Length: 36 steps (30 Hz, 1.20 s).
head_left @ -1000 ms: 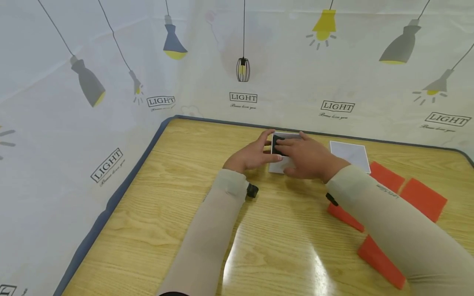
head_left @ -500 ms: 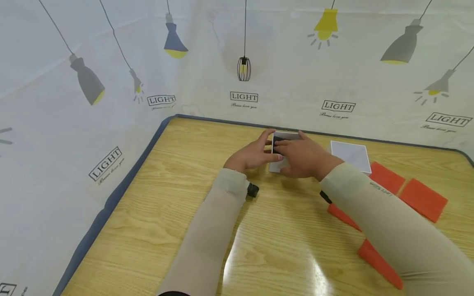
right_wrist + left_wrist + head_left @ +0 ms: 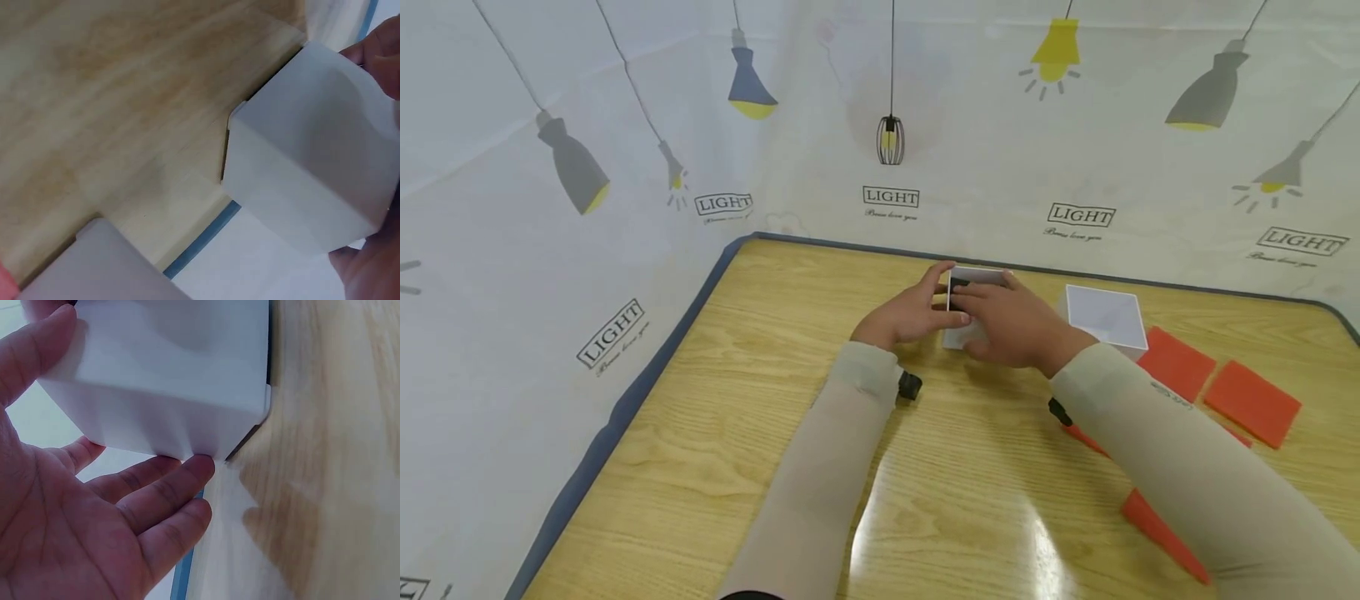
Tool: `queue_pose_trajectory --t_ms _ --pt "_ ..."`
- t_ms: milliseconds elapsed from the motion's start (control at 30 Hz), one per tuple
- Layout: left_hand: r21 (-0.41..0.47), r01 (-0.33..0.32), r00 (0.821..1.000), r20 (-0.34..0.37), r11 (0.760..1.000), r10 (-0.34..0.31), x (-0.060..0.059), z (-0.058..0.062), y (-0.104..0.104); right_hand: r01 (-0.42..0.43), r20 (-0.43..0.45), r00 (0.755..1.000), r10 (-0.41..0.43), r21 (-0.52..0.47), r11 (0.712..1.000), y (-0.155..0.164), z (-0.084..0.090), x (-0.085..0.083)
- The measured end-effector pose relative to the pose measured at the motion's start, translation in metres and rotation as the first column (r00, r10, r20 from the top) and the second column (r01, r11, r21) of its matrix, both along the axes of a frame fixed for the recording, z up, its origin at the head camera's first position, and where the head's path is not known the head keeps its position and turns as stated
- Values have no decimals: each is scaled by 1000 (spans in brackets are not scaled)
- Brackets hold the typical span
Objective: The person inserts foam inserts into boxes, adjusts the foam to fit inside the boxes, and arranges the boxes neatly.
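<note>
A small white box [image 3: 967,333] with a dark inside stands on the wooden table [image 3: 790,350] near its far edge. My left hand [image 3: 942,303] holds its left side, thumb and fingers set against the wall. In the left wrist view the fingers [image 3: 181,481] lie along the bottom edge of the white box [image 3: 169,375] and the thumb [image 3: 37,350] lies at its upper corner. My right hand [image 3: 983,302] lies over the box's top and right side and hides most of the opening. The right wrist view shows the white box [image 3: 306,144] between a fingertip [image 3: 382,50] and the palm.
A white square lid [image 3: 1105,317] lies just right of the box. Several orange sheets [image 3: 1251,402] lie further right, some under my right forearm. A lamp-patterned cloth [image 3: 625,208] rises behind the table's blue-edged rim at left and back.
Both hands stay on the box. My right hand and forearm have slid slightly left, so a little more of the orange sheets shows.
</note>
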<state>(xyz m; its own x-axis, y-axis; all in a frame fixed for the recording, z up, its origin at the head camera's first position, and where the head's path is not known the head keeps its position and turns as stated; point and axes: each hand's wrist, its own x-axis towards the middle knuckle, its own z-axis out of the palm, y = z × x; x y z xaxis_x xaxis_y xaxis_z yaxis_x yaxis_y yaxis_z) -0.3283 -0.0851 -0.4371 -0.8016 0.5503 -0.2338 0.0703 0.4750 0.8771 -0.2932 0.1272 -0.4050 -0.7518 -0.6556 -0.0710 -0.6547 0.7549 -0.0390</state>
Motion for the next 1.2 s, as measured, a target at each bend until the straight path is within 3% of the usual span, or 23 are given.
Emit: queue_pose_trajectory --t_ms 200,400,667,833,967,1133,1200 --pt "7 -11 1000 -16 1000 11 0 0 2 -29 -33 999 23 -192 981 12 3 17" --pt "-53 -79 995 -66 995 75 4 1 6 -35 -10 999 33 -316 948 24 8 42" --pt "-42 -145 979 -153 989 137 9 7 14 -102 -99 993 63 -474 875 52 9 80" --pt "7 -164 953 -258 986 160 13 19 19 -91 -124 992 29 -529 844 75 12 102" --pt "75 -156 920 -351 985 173 25 37 29 -76 -135 991 0 -562 824 91 14 119" --pt "172 -96 889 -427 980 163 45 63 53 1 -107 991 -83 -604 797 110 16 139" --pt "203 -62 885 -442 977 148 50 69 65 29 -98 988 -115 -622 782 118 16 146"
